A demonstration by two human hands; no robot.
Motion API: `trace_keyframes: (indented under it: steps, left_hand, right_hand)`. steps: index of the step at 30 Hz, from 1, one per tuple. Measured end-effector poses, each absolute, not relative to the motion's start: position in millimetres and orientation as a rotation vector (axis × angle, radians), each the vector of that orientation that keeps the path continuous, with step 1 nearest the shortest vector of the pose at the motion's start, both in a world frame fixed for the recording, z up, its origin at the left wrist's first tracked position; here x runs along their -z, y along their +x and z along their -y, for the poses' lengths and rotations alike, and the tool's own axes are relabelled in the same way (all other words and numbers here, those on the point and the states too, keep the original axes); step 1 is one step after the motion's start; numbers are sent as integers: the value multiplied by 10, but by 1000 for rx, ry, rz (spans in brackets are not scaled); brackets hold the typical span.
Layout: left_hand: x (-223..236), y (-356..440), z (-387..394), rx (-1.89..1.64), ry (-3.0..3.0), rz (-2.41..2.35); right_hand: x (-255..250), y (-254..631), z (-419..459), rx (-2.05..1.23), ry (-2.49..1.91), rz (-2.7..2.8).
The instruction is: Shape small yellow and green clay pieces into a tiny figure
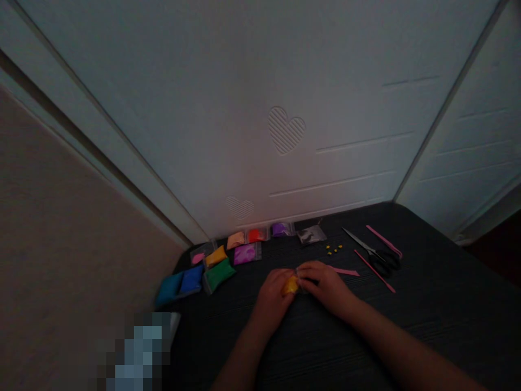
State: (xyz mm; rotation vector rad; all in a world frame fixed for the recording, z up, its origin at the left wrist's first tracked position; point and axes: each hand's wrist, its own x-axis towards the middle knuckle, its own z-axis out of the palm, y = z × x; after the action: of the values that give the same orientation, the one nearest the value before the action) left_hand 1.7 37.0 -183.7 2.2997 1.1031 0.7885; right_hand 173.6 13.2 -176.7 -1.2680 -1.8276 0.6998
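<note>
I see my left hand (273, 296) and right hand (325, 283) meeting over the dark worktop (427, 304), both pinching a small yellow packet (291, 285) between them; coloured clay packets (220, 260) and scissors (372, 251) lie beyond, within reach

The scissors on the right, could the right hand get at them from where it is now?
Probably yes. The scissors lie in the open on the dark table, just beyond the right hand. Only thin pink sticks lie beside them. That hand is pinching a yellow piece with the left hand.
</note>
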Motion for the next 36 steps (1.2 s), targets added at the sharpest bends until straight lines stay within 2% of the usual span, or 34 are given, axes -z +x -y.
trace_keyframes:
  steps: [21,36]
  left_hand:
    - [1801,29,-353,-800,2277,-1135]
    - [1863,-14,-375,-823,2105,-1230]
  right_hand:
    - [1739,1686,-108,-597,-1349,1879]
    - [1743,1645,-101,-731,-1356,1868]
